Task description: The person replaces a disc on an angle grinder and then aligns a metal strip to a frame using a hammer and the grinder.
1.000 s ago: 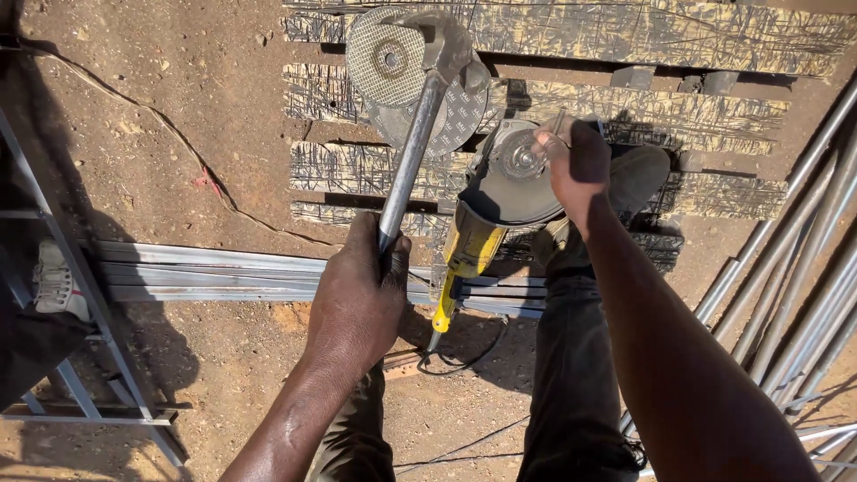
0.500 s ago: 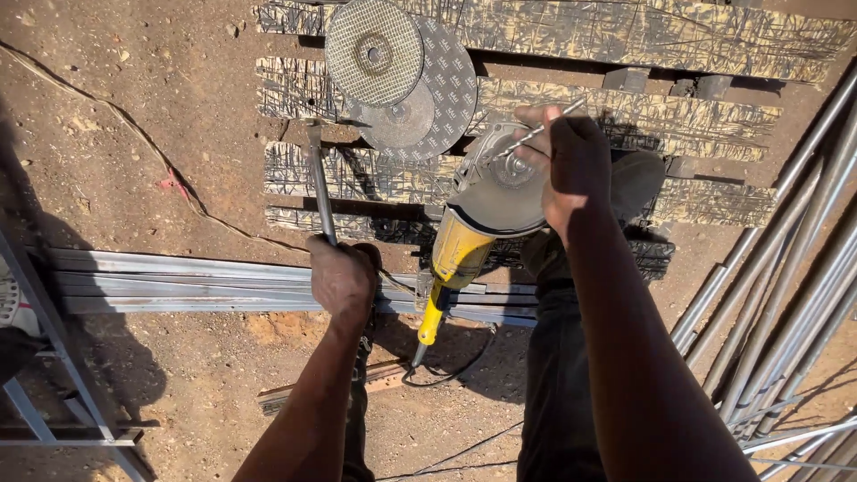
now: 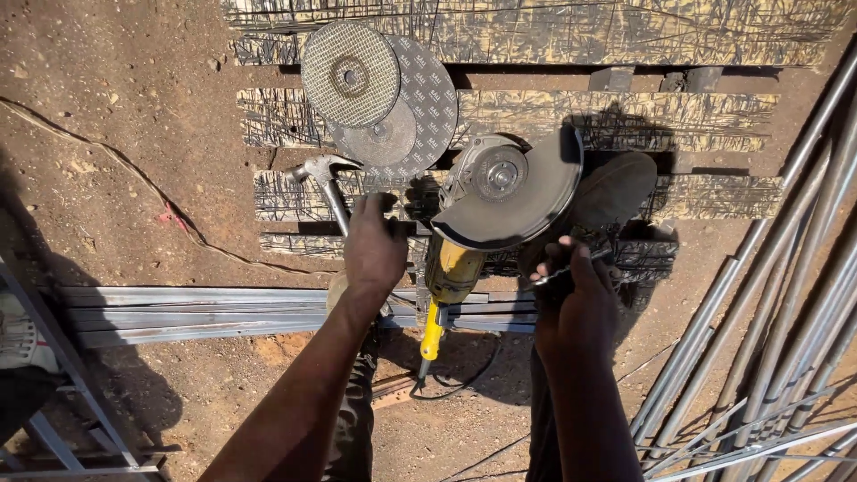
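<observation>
My left hand (image 3: 375, 250) grips the handle of a steel claw hammer (image 3: 323, 173), whose head rests low on a wooden pallet (image 3: 625, 116). A yellow angle grinder (image 3: 486, 205) lies on the pallet between my hands, its guard and bare spindle facing up. My right hand (image 3: 578, 295) is closed around a small dark metal tool beside the grinder's guard. Three round cutting discs (image 3: 379, 94) lie stacked on the pallet above the hammer. My shoe (image 3: 616, 192) rests on the pallet just right of the grinder.
Flat metal strips (image 3: 205, 308) lie across the dirt under my left arm. A bundle of long steel tubes (image 3: 768, 330) runs along the right side. A metal frame (image 3: 62, 393) stands at lower left. A thin cord (image 3: 152, 192) crosses the dirt at left.
The hammer has come down from raised over the discs to lying low on the pallet. My right hand has drawn back from the grinder's spindle to below the guard, leaving the spindle bare.
</observation>
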